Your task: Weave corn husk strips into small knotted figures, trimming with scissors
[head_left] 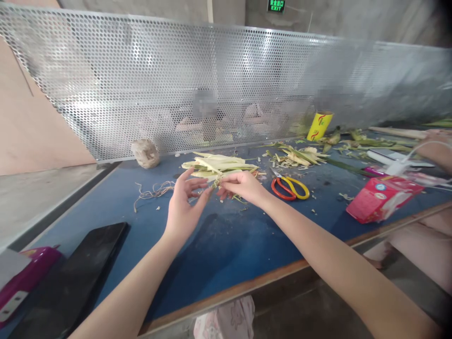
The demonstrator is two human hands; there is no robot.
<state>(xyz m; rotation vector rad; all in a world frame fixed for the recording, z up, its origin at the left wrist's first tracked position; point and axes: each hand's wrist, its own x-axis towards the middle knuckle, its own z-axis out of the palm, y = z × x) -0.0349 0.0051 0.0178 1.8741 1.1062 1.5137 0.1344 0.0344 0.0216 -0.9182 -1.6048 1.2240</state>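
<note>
Here at the blue, flat-topped surface (229, 249), the right hand (243, 186) is closed, its thumb and fingertips pinching a small, pale green, ragged bit of plant material (217, 181). That piece sits between the two hands, just in front of a loose pile of long, pale yellow-green husk strips (219, 163). And the left hand (183, 202) comes in from the other side, fingers loosely curled and somewhat spread, thumb tip right at the piece; I cannot tell whether it grips it or merely sits against it!

Look left of that hand: a thin, brown, tangled bundle of string (157, 192) lies close by, and behind it stands a lumpy, pale brown object (145, 153) near the perforated silver metal panel (141, 80). Over to the right of the pile, metal scissors with one red and one yellow loop handle (290, 181) rest flat, and beyond them there's a second heap of green and cream leafy scraps (300, 157), with a bright yellow cylinder (319, 126) tilted behind. Further right, a glossy pink-red packet (381, 200) lies near the edge, and another person's hand (438, 141) shows, blurred, at the far side. Down in the near left corner, a flat black phone-like slab (74, 278) lies beside a purple power strip with pale sockets (33, 278)
</note>
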